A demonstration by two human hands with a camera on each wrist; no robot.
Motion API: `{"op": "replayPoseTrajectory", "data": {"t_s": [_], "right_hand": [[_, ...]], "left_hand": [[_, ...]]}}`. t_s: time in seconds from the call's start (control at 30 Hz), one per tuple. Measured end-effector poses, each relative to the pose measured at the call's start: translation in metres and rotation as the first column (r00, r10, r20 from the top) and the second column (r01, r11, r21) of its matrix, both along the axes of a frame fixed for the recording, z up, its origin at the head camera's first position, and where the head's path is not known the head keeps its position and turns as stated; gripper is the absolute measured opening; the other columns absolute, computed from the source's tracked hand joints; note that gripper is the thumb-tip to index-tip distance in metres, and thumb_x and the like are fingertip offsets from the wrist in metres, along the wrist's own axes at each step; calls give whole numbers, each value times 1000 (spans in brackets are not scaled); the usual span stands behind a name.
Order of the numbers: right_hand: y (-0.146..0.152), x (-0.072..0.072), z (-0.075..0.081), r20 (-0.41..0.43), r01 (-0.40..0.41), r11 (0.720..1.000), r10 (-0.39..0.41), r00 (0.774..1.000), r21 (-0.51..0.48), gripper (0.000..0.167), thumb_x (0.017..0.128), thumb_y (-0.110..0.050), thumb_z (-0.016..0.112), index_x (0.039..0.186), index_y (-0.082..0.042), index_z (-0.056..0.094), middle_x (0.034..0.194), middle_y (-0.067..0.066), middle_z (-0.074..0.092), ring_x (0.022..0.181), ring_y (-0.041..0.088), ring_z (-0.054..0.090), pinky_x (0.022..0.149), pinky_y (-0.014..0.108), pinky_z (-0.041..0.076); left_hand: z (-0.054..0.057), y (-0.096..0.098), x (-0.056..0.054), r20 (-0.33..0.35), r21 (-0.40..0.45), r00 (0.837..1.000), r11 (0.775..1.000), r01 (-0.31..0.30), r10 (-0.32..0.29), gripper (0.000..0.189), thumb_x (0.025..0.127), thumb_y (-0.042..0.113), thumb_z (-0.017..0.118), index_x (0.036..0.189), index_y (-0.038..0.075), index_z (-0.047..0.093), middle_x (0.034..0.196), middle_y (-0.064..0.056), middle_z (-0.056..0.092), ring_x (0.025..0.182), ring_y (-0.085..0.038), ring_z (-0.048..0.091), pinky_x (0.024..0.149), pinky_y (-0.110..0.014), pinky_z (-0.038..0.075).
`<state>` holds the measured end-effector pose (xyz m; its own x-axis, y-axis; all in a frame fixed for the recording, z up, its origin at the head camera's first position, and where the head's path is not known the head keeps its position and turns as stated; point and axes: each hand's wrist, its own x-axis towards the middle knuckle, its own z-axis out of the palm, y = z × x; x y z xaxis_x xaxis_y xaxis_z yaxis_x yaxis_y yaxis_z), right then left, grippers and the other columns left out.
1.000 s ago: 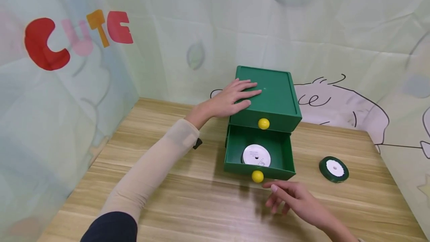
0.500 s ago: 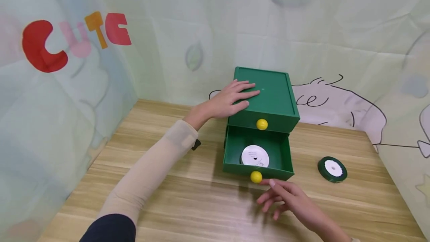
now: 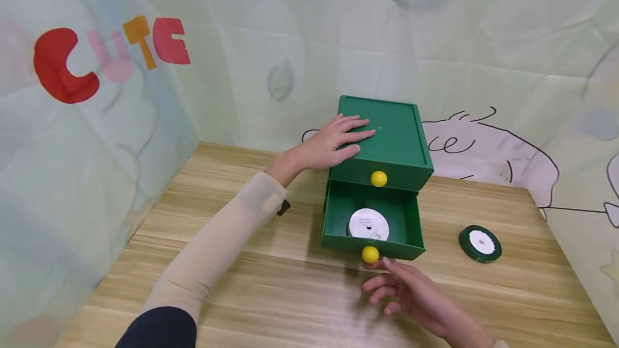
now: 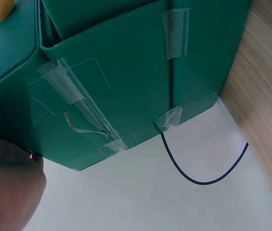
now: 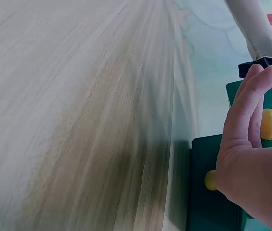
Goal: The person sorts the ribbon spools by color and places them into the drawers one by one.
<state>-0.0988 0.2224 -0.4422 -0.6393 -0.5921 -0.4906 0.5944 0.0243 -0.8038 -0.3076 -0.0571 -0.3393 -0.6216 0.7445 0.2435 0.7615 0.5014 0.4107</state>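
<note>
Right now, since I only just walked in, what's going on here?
A person's left hand rests atop a green drawer unit. Their right hand is at the yellow knob of the lower drawer; whether they touch is unclear. That drawer stands open with a white disc inside, and a green-and-white roll lies on the table.

The left arm (image 3: 193, 278) stretches forward, a dark sleeve (image 3: 159, 329) above a beige sleeve (image 3: 222, 243), its left grip (image 3: 336, 144) laid palm down with fingers spread. The right forearm (image 3: 466, 332) angles in from lower right, its right grip (image 3: 416, 291) holding index finger and thumb forward, the others loosely bent.
</note>
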Motion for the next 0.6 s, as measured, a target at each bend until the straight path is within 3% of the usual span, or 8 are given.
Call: {"op": "replayPoseTrajectory", "data": {"t_s": [0.6], "right_hand": [[-16,-4,0,-11,-10,996,9,1000,-88,52,115,-44,43,151,-8,56,117,3,79,100,15,75,78,25,60]], "left_hand": [[0,-3,1,-6,21,1000,1000,5,-5,54,112,28,45,163,12,44,173,-14,31,164,-32,17,133,-43,-3]]}}
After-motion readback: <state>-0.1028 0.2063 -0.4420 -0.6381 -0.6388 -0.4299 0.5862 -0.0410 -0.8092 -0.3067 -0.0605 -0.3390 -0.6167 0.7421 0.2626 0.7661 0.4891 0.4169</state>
